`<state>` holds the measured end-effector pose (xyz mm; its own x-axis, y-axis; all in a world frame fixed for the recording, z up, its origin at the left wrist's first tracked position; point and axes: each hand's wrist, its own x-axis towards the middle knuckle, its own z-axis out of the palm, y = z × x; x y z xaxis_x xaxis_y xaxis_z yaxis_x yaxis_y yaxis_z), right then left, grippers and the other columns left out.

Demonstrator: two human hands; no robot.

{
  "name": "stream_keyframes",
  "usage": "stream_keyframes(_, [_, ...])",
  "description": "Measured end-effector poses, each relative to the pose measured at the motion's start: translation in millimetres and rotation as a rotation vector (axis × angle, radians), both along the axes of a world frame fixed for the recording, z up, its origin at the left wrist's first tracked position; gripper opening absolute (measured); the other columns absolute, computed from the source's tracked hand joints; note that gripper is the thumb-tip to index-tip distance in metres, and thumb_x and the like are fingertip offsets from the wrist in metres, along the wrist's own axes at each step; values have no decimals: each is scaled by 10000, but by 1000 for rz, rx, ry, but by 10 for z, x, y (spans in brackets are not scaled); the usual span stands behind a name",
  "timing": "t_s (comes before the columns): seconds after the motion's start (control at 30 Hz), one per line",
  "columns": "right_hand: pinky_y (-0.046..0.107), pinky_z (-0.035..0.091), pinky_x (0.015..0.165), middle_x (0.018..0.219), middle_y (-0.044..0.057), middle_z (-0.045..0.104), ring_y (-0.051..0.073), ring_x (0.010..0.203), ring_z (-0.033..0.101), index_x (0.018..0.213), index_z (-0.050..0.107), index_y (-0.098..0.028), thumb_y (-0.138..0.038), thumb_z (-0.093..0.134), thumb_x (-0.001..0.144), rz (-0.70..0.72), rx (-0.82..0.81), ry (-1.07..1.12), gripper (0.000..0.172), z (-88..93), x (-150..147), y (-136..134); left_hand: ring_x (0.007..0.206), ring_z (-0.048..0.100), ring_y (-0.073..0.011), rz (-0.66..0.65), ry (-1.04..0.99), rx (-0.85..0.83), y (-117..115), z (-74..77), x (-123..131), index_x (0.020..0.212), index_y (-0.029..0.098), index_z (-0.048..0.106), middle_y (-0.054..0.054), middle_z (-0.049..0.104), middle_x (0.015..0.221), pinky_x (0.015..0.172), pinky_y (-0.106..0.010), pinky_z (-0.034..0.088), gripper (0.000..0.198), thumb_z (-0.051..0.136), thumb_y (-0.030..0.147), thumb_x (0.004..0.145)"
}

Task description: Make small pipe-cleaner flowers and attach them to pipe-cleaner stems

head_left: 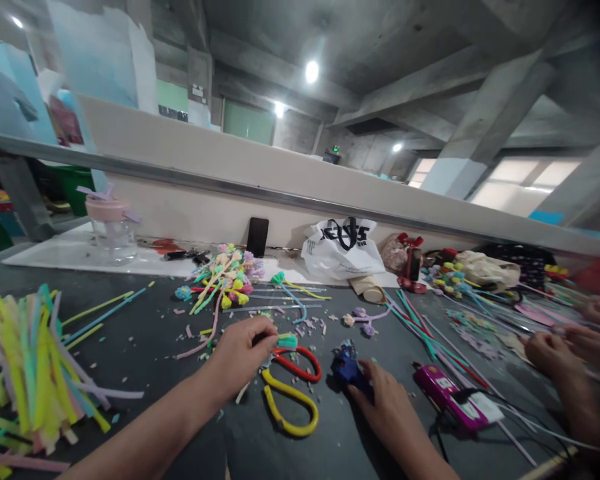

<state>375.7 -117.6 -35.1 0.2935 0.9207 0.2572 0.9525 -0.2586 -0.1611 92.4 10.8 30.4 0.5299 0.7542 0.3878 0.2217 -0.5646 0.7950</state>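
Left grip (244, 351) pinching teal tuft (287, 341), just over scissors (293, 393); right grip (383, 400) curled around blue tool (347, 369).

I sit at a dark grey work table (145, 347). A pale partition (330, 180) runs along its far edge, capped by a metal rail (260, 190). Overhead is a bare concrete ceiling (380, 33) with heavy beams (485, 113). Round ceiling lamps (311, 71) are lit. There are bright windows (530, 175) at far right and green wall panels (247, 123) beyond the partition.
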Motion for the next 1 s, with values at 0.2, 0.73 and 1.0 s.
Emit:
stream_keyframes(0.2, [500,415,785,1174,146,552,352,1038,507,1141,540,-192,-346,560,730,-81,92,-81,440,203,-130,62,676,537,-129,-17,-33,-60,-11,12,-6,706,181,601,9,600,701,633,-234,416,133,484,200,767])
stream_keyframes(0.73, [261,477,602,1010,71,549,123,644,542,816,609,-176,-334,579,767,305,407,967,169,611,-1359,512,700,588,-149,-28,-12,-76,5,14,4,697,176,653,-16,647,711,671,-254,442,116,550,206,741])
stream_keyframes(1.0, [301,441,771,847,65,589,186,859,555,714,596,-179,-154,528,781,341,454,614,99,648,-1362,550,704,600,-151,-20,15,-160,-21,80,3,736,175,676,-10,669,723,660,-239,441,141,544,224,733])
